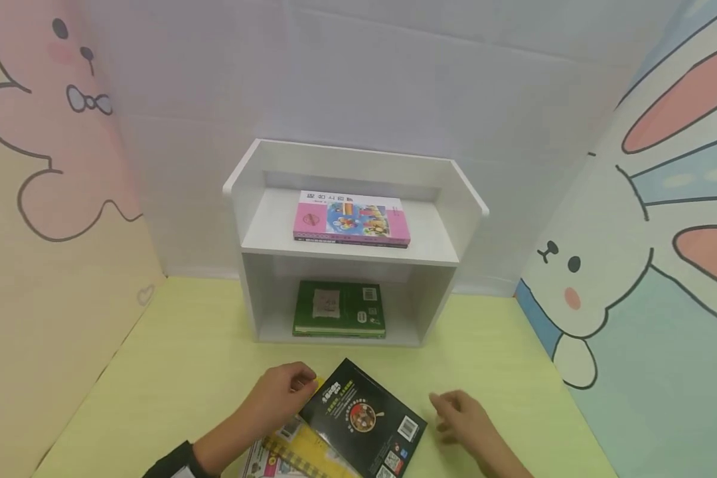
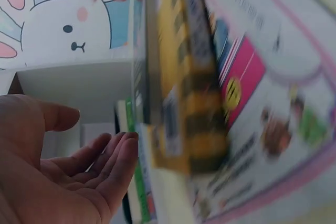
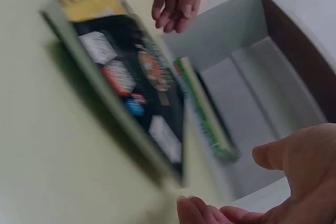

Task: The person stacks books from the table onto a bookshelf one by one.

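A black book (image 1: 363,419) with a pan picture and barcodes lies askew over a yellow book (image 1: 311,451) with a checked spine. Beneath both, a white and pink book (image 1: 263,463) sticks out at the lower left. My left hand (image 1: 287,392) is beside the black book's left corner, with thumb and fingers apart and nothing between them in the left wrist view. Off the black book's right corner is my right hand (image 1: 467,425), its fingers loosely bent and holding nothing. The right wrist view shows a gap between that hand's thumb and fingers (image 3: 197,211).
Behind the books stands a white two-tier shelf (image 1: 349,259). Its upper tier carries a pink book (image 1: 352,219) on top of another; a green book (image 1: 338,309) lies on another in the lower tier. The table (image 1: 173,345) is pale yellow, with cartoon-printed walls at both sides.
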Available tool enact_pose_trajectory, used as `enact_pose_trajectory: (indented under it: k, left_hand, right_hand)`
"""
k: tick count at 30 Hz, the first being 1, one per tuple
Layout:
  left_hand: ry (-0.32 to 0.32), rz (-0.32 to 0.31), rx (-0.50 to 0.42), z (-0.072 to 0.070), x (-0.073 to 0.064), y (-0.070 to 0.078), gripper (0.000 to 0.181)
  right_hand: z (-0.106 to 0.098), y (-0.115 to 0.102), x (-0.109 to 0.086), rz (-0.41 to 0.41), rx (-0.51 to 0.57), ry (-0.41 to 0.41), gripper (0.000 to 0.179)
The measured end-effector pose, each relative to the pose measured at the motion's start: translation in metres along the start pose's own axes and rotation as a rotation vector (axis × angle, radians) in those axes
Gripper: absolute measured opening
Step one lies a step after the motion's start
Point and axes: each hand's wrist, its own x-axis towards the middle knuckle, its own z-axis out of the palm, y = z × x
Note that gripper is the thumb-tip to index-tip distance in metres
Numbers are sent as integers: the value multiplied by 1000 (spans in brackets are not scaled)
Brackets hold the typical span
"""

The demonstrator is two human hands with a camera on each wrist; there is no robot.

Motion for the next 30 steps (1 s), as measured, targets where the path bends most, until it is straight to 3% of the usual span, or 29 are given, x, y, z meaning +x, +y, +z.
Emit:
enact_pose_trajectory:
  k: [3,7,11,14,19,23,26,30]
  left_hand:
    - [-13,-2,-35,14,-1,-4,29]
    - [19,-21,-20,23,1,-2,40]
    - [9,-53,-12,25,2,3,43]
    - [-36,-106,-44,23,2,2,43]
    - [-109,-223,-208,13,-4,-11,39]
    - [-158,-317,-375,6,-18,-19,31]
    - [-168,-344,-437,1,-30,-20,30]
    - [-178,-322,-518,-4,-46,-21,30]
  right_hand:
    - [11,26,-9,74,68,-96,67]
    - [25,39,-18,46,146,-203,60]
    - [42,44,-22,20,212,-191,37]
    - [48,48,-23,5,294,-145,29]
    - [45,51,-22,-31,410,-160,35]
    - [38,44,-21,-68,382,-213,41]
    - [36,36,-21,-60,359,-249,43]
    - [35,26,-21,-56,329,-260,44]
